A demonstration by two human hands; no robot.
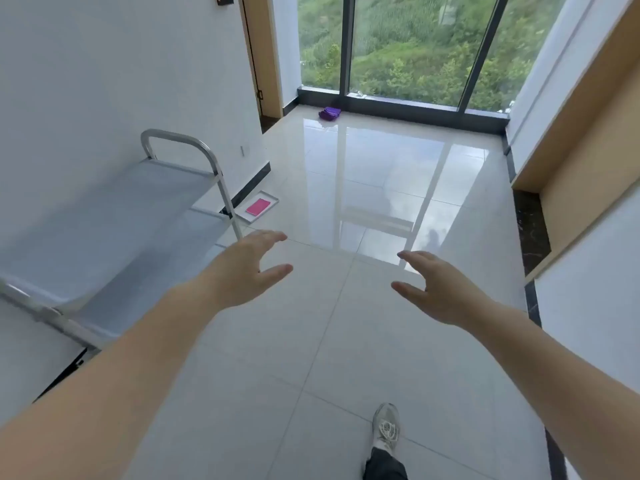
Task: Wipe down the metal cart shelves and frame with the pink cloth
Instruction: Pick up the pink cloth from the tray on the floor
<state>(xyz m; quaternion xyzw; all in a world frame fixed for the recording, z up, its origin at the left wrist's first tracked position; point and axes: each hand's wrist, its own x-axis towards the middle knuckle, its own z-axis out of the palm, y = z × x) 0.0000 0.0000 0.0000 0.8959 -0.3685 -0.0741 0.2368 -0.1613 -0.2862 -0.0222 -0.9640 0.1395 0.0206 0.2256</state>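
The metal cart [114, 220] stands against the left wall, with grey shelves and a curved handle bar at its far end. A folded pink cloth [258, 206] lies in a flat white tray [273, 199] on the floor just beyond the cart's far end. My left hand [247, 270] is held out over the floor beside the cart's far corner, fingers spread and holding nothing. My right hand [434, 289] is also stretched forward over the tiles, palm turned inward, with nothing in it. Both hands are well short of the cloth.
Glossy white floor tiles [346, 341] stretch ahead to a floor-to-ceiling window. A purple cloth bundle [329, 113] lies on the floor by the window. Wooden-edged panels line the right wall. My foot in a grey sneaker [386, 427] is at the bottom.
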